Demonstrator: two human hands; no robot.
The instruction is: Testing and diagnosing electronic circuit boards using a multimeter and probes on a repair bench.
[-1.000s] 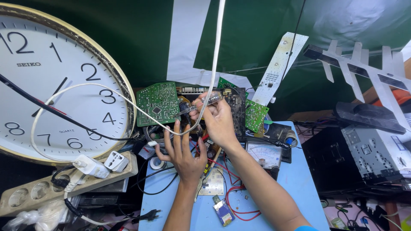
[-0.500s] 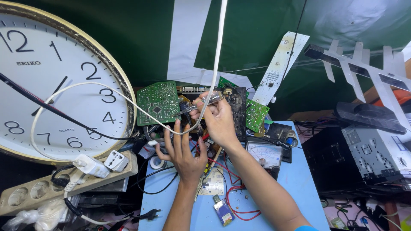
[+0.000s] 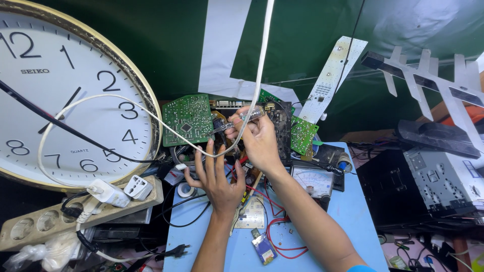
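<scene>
Overhead, green tarp; blue table (cluttered) — right hand grips screwdriver, left hand splayed.

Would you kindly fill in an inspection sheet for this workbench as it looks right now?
Surface: blue table, crowded.
Job's things: soldering iron by upright green circuit board.
Clutter: analog meter, solder roll, small boards.
Hands: right hand grips the iron; left hand spread open below it.
Cables: white cord to power strip; red wires.
Surroundings: wall clock, antenna, stereo chassis.
</scene>
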